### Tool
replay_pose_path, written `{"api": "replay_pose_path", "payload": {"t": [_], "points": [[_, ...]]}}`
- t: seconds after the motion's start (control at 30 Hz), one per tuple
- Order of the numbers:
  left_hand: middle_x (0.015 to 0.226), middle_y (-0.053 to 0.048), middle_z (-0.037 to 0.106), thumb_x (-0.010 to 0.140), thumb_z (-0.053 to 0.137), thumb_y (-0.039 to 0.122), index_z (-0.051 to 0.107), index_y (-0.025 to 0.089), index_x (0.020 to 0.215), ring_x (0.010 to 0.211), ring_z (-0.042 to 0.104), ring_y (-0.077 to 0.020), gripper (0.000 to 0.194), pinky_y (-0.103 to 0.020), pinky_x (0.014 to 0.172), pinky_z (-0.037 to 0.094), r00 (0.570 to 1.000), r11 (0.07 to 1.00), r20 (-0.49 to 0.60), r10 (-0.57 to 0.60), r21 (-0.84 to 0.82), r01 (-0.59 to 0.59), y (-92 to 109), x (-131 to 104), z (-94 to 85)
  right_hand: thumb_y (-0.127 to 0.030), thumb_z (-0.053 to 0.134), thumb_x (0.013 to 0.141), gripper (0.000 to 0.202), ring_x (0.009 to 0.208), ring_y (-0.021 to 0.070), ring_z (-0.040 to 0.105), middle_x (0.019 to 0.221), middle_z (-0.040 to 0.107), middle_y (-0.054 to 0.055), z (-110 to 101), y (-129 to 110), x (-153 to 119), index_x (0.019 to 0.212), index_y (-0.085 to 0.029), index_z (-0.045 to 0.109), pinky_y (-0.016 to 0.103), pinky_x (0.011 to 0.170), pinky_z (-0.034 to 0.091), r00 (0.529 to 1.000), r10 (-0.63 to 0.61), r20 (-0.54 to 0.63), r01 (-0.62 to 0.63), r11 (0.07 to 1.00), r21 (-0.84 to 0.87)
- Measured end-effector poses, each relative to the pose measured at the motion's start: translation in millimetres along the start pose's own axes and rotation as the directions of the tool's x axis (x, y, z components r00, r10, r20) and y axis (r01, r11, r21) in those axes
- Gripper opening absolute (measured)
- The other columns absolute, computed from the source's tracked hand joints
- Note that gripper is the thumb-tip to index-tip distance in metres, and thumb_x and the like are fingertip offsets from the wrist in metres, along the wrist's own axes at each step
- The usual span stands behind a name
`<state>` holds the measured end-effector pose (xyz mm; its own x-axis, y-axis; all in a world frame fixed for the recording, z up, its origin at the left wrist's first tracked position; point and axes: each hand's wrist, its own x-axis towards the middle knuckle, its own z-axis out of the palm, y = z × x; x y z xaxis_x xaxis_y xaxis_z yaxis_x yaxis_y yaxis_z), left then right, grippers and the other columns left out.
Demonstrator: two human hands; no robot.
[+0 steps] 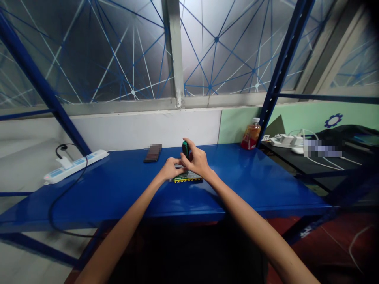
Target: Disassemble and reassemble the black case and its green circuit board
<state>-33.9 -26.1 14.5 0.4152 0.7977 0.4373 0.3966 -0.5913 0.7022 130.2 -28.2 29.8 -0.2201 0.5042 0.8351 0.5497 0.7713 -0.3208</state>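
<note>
Both hands meet over a flat pack [188, 180] with green, yellow and black markings, lying on the blue table [124, 185]. My right hand [199, 161] is closed round an upright green-and-black handle [185, 149], which looks like a screwdriver's; its lower end is hidden by the fingers. My left hand [169, 169] is closed beside it, with the thumb and fingers together just above the pack. What the left fingers pinch, if anything, does not show.
A dark phone-like slab [153, 153] lies behind my left hand. On the left is a white power strip [77, 166] whose black cable [53, 201] hangs over the front edge. A bottle [251, 134] stands back right, near a blue post [281, 67]. Beyond are chargers [287, 140].
</note>
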Motion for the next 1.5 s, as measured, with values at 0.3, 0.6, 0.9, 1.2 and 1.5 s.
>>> {"api": "replay_pose_path", "payload": {"t": [0.3,0.6,0.9,1.2,1.5], "points": [[0.081,-0.007,0.076,0.072,0.071,0.029,0.078,0.011,0.082,0.079,0.071,-0.0246,0.021,-0.032,0.076,0.054,1.0,1.0,0.001,-0.027,-0.009,0.027,-4.4,-0.7,0.3,-0.038,0.048,0.09,0.054,0.063,0.0157,0.057,0.074,0.063,0.003,-1.5,-0.4,-0.3,0.141,-0.019,0.041,0.028,0.063,0.047,1.0,-0.006,-0.003,0.006,1.0,-0.004],[0.08,-0.008,0.076,0.072,0.071,0.027,0.078,0.011,0.082,0.078,0.07,-0.0238,0.02,-0.031,0.075,0.054,1.0,1.0,0.031,-0.003,-0.021,0.004,-1.6,-0.7,-2.4,-0.034,0.047,0.09,0.052,0.064,0.0159,0.059,0.083,0.066,0.005,1.6,-2.4,-2.1,0.139,-0.018,0.039,0.028,0.058,0.046,1.0,0.006,-0.011,-0.006,1.0,0.013],[0.073,-0.007,0.075,0.07,0.072,0.027,0.077,0.01,0.074,0.069,0.068,-0.0221,0.018,-0.03,0.067,0.054,1.0,0.998,0.002,-0.031,-0.062,0.032,-4.1,-0.2,-0.3,-0.039,0.05,0.088,0.053,0.064,0.0151,0.06,0.088,0.067,0.006,1.9,-2.1,-1.4,0.136,-0.018,0.04,0.026,0.057,0.045,0.999,-0.003,-0.045,0.002,1.0,-0.008],[0.078,-0.008,0.076,0.071,0.07,0.027,0.077,0.011,0.078,0.075,0.069,-0.0224,0.019,-0.031,0.074,0.052,0.996,0.999,0.079,-0.033,-0.039,0.037,0.3,-0.1,-3.6,-0.039,0.048,0.09,0.052,0.063,0.015,0.059,0.082,0.066,0.005,0.7,-5.1,-2.7,0.136,-0.016,0.04,0.026,0.057,0.044,0.999,-0.021,-0.029,0.019,0.999,-0.044],[0.072,-0.007,0.074,0.069,0.07,0.028,0.074,0.008,0.073,0.069,0.067,-0.0208,0.02,-0.027,0.066,0.05,0.998,0.999,0.05,-0.039,-0.025,0.04,-1.9,0.8,-1.9,-0.036,0.048,0.091,0.051,0.063,0.0147,0.061,0.081,0.067,0.005,4.2,-3.7,-3.2,0.136,-0.015,0.039,0.025,0.057,0.045,0.998,-0.03,-0.046,0.026,0.997,-0.079]]}}
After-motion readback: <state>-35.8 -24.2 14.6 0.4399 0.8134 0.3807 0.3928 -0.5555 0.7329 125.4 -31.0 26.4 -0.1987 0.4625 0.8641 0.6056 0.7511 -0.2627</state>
